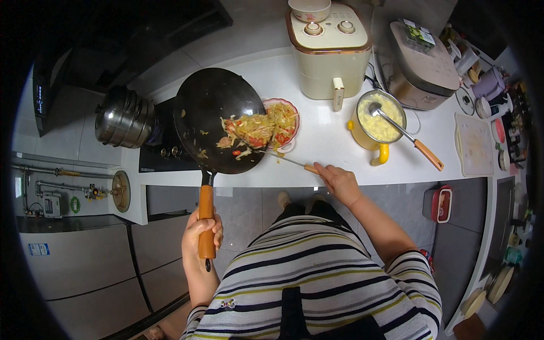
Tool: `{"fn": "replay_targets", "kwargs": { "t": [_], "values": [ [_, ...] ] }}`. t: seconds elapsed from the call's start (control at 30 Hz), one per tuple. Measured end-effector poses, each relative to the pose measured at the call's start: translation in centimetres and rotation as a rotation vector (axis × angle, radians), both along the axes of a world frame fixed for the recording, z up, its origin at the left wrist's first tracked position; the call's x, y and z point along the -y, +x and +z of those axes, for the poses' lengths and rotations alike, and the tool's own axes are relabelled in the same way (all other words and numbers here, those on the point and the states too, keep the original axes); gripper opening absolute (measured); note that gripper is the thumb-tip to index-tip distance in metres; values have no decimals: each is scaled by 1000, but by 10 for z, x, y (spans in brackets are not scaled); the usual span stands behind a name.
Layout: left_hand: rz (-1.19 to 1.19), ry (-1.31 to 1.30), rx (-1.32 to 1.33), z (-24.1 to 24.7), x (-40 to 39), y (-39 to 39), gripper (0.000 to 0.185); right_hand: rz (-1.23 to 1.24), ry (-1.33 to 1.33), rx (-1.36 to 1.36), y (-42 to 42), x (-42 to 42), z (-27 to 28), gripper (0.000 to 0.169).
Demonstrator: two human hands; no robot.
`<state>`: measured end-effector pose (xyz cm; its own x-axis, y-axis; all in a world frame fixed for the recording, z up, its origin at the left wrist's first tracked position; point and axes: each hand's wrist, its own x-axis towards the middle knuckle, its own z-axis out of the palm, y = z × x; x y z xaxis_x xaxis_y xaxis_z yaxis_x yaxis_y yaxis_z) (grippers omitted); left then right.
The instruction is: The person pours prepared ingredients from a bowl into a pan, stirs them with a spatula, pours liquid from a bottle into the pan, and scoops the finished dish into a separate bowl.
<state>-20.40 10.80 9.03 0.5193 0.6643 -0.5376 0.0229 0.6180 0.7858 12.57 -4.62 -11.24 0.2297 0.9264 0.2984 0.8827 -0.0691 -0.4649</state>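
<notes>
My left hand (pixel 203 229) grips the wooden handle of a black wok (pixel 204 106), which is tilted over a plate with a pinkish-red rim (pixel 290 146). Stir-fried shredded vegetables with red pieces (pixel 255 127) lie along the wok's right side and spread onto the plate. In my right hand (pixel 338 180) is the wooden end of a thin metal-shafted utensil (pixel 289 160). Its far end reaches into the food in the wok, where the food hides its head. A few scraps of food cling to the wok's inner surface.
A yellow pot (pixel 365 136) of pale yellow food holds a ladle (pixel 397 125). Behind stand a cream air fryer (pixel 333 63) and a rice cooker (pixel 425 68). A steel steamer pot (pixel 123 119) is on the black cooktop (pixel 163 163) at left. A cutting board (pixel 475 144) lies right.
</notes>
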Motion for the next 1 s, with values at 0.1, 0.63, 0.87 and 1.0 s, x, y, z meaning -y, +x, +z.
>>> {"fn": "replay_targets", "kwargs": {
  "t": [0.1,0.63,0.87,1.0],
  "values": [
    [-24,2,0,-2,-1,0,28,-80,-16,40,15,4,-10,51],
    [-17,48,-127,9,13,-1,27,-30,158,-485,-17,-7,11,42],
    [-10,78,-133,19,19,4,27,-21,25,-394,-34,-41,3,45],
    [-12,79,-163,17,17,1,26,-121,-39,-369,-12,-23,-2,45]
  ]
}}
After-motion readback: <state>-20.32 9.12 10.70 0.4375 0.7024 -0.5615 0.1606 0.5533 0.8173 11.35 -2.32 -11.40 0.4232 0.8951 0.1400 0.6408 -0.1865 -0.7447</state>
